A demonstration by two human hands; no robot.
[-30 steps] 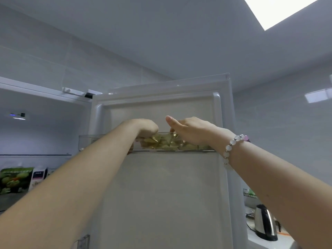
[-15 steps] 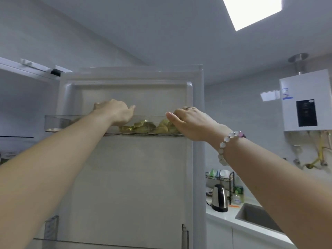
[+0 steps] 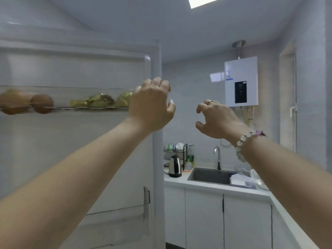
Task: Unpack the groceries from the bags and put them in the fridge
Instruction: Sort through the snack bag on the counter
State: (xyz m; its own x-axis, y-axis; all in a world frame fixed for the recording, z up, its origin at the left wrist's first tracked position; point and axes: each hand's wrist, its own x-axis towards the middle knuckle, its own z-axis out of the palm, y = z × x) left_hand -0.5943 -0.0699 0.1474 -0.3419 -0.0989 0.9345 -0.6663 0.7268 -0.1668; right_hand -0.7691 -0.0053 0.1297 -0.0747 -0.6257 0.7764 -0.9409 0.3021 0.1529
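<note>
The open fridge door (image 3: 80, 150) fills the left half of the view. Its top clear door shelf (image 3: 62, 90) holds gold-wrapped sweets (image 3: 100, 101) on the right and two brown round fruits (image 3: 42, 103) on the left. My left hand (image 3: 152, 105) hovers in front of the door's right edge, fingers loosely curled, holding nothing. My right hand (image 3: 217, 119) is raised to the right of the door, apart from it, fingers loosely curled and empty, with a bead bracelet on the wrist.
A lower door shelf (image 3: 143, 203) is at the door's bottom. To the right run a white counter (image 3: 206, 186) with a sink (image 3: 212, 176), tap (image 3: 217, 155), kettle (image 3: 175, 166) and dish rack (image 3: 177, 148). A water heater (image 3: 240, 81) hangs on the wall.
Both hands have pulled out of the top door shelf and moved right, leaving the gold-wrapped sweets there. The view has swung right toward the sink.
</note>
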